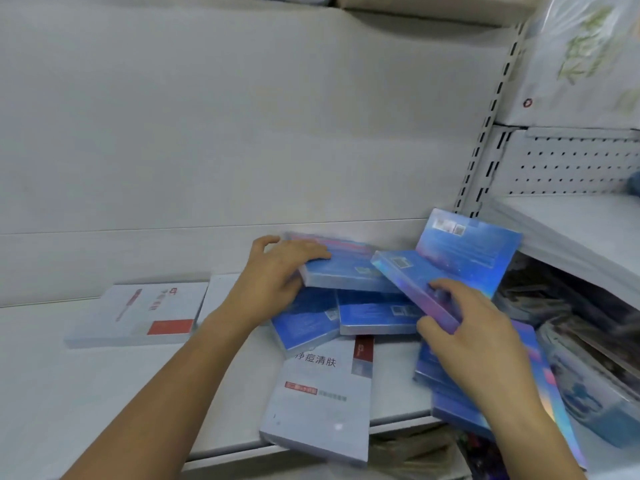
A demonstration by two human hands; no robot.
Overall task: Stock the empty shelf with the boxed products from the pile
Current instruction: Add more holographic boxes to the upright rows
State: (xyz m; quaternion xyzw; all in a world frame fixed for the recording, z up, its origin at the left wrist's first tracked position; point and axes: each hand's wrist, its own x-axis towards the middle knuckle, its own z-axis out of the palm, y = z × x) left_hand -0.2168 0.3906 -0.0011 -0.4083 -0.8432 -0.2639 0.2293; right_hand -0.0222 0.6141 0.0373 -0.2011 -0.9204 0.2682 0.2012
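Note:
A pile of flat blue boxes point(377, 311) lies on the white shelf point(104, 382) at the right. My left hand point(273, 285) grips the left end of the top blue box point(346, 271), fingers over its top and thumb behind. My right hand point(474, 334) holds a tilted blue box point(415, 282) by its near edge, thumb under and fingers on top. Another blue box point(474, 244) leans at the back right of the pile. A white box with red lettering point(322, 400) lies at the shelf's front edge, partly under the blue ones.
A white box with a red patch point(138, 315) lies flat at the left of the shelf. The white back panel point(242, 116) rises behind. At the right stand a slotted upright point(485, 133), a pegboard shelf point(571, 220) and packaged goods point(588, 358) below it.

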